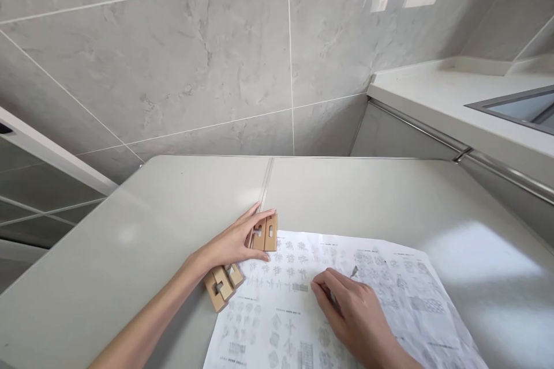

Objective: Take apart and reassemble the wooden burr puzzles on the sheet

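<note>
My left hand lies over a pair of notched wooden puzzle pieces standing side by side, its thumb at their near edge and its fingers along the far edge. Just below that wrist, more notched wooden puzzle pieces sit together by the left edge of the printed sheet. Small diagrams and lines of text cover this creased paper. My right hand rests on it with curled fingers; whatever might be inside them is hidden. A small dark grey bit shows just beyond its knuckles.
The pale table has a seam across its top and stands against a grey tiled wall. To the right rises a white counter with a metal-framed inset. A white-framed dark glass panel is at the left.
</note>
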A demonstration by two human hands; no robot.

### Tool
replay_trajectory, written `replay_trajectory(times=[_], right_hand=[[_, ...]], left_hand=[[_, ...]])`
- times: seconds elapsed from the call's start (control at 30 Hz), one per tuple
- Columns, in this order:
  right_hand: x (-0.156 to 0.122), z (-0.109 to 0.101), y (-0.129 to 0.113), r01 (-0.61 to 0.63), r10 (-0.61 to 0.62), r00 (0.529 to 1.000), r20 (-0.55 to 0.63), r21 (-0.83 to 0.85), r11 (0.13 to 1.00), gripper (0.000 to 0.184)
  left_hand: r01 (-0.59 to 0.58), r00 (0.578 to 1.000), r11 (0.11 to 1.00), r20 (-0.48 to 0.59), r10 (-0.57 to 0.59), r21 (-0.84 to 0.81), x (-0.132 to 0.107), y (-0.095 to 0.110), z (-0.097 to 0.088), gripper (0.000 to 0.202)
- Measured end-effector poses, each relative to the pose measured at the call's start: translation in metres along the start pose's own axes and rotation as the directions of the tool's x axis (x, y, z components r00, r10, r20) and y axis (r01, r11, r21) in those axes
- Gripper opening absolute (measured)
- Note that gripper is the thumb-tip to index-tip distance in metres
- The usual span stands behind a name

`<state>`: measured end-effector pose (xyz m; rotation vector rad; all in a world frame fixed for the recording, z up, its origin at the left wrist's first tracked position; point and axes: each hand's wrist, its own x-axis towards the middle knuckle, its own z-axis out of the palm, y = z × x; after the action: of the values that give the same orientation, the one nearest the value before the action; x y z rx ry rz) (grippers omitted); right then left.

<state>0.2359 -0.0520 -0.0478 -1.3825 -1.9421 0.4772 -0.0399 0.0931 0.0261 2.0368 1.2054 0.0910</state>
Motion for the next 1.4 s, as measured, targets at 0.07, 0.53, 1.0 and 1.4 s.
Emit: replay_trajectory(times=[0.07, 0.53, 1.0, 1.4], right_hand=[[0.001, 0.000, 0.000, -0.002, 0.002, 1.000, 0.001, 0.000, 1.000, 0.026], [0.005, -0.015, -0.001, -0.198, 0.194, 0.980, 0.040, 0.254, 0.947, 0.031], [0.003, -0.009, 0.010, -0.047, 0.041, 0.992, -0.115, -0.052, 0.998, 0.024], [0.002, -0.010, 0.008, -0.086, 0.073, 0.992, -0.107, -0.124, 0.989, 0.024]], left_hand=[[0.008, 1.000, 1.000, 0.013, -0.008, -0.028, 0.002, 0.001, 0.000, 0.103], [-0.208, 0.975, 0.978, 0.081, 0.206, 0.017, 0.035, 0.031, 0.028, 0.078], [-0.103, 0.971, 0.985, -0.199, 0.130, 0.142, -0.022, 0.061, 0.064, 0.045], [-0.014, 0.951, 0.961, -0.294, 0.099, 0.278, -0.031, 0.064, 0.075, 0.035]])
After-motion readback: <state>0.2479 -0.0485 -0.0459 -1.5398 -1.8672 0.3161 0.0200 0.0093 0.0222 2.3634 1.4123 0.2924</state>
